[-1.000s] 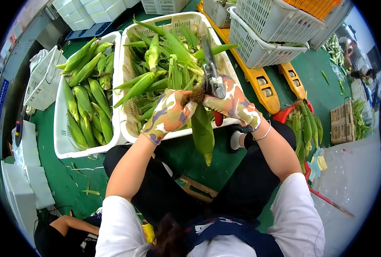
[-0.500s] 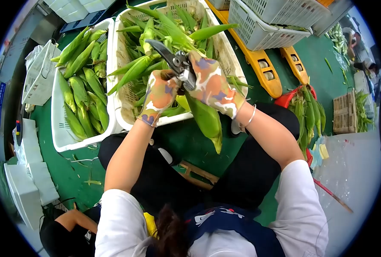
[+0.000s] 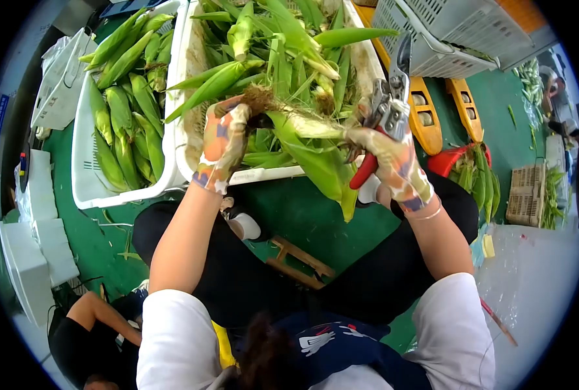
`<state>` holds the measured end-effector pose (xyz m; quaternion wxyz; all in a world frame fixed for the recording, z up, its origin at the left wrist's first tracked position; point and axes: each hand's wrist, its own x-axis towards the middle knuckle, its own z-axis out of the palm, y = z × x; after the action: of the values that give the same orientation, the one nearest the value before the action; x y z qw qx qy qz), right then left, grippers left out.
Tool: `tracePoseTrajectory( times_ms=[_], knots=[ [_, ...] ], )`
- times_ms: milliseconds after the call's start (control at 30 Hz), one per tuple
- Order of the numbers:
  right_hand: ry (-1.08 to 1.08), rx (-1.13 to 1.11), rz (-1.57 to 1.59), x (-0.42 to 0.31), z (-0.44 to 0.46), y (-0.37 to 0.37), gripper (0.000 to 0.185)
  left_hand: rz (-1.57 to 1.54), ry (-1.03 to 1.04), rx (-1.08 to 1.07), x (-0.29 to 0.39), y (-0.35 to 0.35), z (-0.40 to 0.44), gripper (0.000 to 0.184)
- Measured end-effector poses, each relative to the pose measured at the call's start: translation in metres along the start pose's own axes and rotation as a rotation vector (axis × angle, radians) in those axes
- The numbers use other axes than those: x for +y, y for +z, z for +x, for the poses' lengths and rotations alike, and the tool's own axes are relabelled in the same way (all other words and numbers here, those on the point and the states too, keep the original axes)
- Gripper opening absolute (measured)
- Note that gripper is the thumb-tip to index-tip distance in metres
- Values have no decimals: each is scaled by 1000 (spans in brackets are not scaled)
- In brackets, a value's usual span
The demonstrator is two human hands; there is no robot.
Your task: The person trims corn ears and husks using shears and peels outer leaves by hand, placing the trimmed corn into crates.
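A partly husked ear of corn [image 3: 312, 156] stretches between my hands, over the front edge of the husk-filled crate. Its green husk hangs down, and a pale strip shows along its top. My gloved left hand [image 3: 226, 140] is closed round its left end, where brown silk [image 3: 258, 99] sticks out. In my gloved right hand [image 3: 393, 159] are pruning shears [image 3: 391, 107] with a red handle, blades pointing up and away. The fingers of that hand also touch the ear's right end; whether they pinch the husk is hard to make out.
A white crate [image 3: 81, 185] of green corn ears stands at left, beside the dirty white crate [image 3: 188, 58] of husks and ears. Yellow pallet-jack forks [image 3: 426, 127] and stacked crates [image 3: 426, 45] are at back right. A red container [image 3: 442, 159] holds more corn. Another person [image 3: 101, 331] sits lower left.
My hands have moved apart, the right one going right with the shears, whose blades now point up. The ear now lies crosswise between them, its pale strip and brown silk showing.
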<state>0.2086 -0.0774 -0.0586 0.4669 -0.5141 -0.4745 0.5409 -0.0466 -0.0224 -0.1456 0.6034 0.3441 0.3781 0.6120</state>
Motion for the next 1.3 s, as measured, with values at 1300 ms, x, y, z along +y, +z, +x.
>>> tracePoseTrajectory(
  times_ms=[1300],
  knots=[
    [-52,-125,-381,-10,103,11,41,-167,-702,-181,-15,2,-11,26]
  ],
)
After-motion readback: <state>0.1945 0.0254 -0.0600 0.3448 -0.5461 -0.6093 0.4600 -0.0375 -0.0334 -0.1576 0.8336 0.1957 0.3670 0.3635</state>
